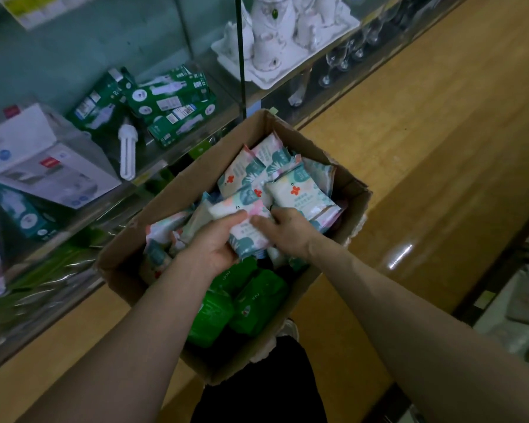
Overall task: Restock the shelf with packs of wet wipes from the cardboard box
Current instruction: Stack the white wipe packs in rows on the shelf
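Left forearm [119, 346]: reaching bare from the lower left edge into the box.
Glass shelf [177, 148]: running along the left side, carrying boxed goods.
White cardboard carton [43, 160]: lying tilted at the shelf's left end.
White tube-shaped lamp bulb [127, 151]: lying loose just right of that carton.
Green lamp cartons [165, 99]: sitting piled behind the bulb.
Open brown cardboard box [165, 196]: sitting just beside the shelf front with its flaps standing up.
Left hand [214, 248]: gripping the pack, fingers curling underneath and thumb lying across the top.
White pastel-printed plastic pack of wet wipes [248, 230]: being held between both hands, just above the heap inside the box.
Green plastic packs [254, 300]: lying in the box's near end, below the hands.
Right hand [284, 230]: pressing its thumb on the pack's right end, the other fingers curling down beside it.
Matching pastel packs [303, 190]: filling the box's far end in a loose heap.
White porcelain tea set [275, 35]: standing on a white tray on a further shelf.
Clear stemmed glasses [345, 56]: standing right of the tray.
Glossy brown wooden floor [440, 148]: stretching away on the right.
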A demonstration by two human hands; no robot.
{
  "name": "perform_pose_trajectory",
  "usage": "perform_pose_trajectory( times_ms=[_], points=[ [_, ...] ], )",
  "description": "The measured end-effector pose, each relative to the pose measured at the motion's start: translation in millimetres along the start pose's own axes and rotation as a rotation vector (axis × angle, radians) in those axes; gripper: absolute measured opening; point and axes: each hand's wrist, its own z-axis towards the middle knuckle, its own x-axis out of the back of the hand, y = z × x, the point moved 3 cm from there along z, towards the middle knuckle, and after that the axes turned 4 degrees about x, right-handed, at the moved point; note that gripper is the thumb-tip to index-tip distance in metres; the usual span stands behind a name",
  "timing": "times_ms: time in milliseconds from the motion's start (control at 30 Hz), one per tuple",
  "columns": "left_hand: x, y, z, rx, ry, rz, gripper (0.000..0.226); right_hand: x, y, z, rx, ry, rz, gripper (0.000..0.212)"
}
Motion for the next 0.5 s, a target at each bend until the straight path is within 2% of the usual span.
perform_pose_trajectory(
  times_ms=[67,133,200,267,333,400,500],
  points=[
    [-2.9,6.6,0.6,-0.047,0.02,-0.068,0.032,4.7,1.3,9.1,0.013,0.063,-0.055,0.045],
    [-0.1,13.8,2.7,-0.076,0.05,-0.101,0.036,18.1,5.2,17.9,0.004,0.178,-0.144,0.038],
    [7.8,20.9,6.1,-0.111,0.066,-0.108,0.038,37.5,12.9,23.2,-0.02,0.319,-0.385,0.025],
    [17.9,25.3,12.4,-0.13,0.091,-0.084,0.039,53.0,18.2,26.2,-0.025,0.376,-0.621,0.019],
    [23.4,24.7,16.5,-0.139,0.137,-0.048,0.039,57.1,16.8,29.4,-0.067,0.322,-0.771,0.035],
    [22.5,21.9,18.1,-0.145,0.176,-0.001,0.035,50.5,17.0,35.7,-0.174,0.23,-0.866,0.064],
    [21.5,18.1,20.8,-0.155,0.234,0.032,0.03,32.8,24.4,48.1,-0.268,0.153,-0.868,0.086]
  ],
)
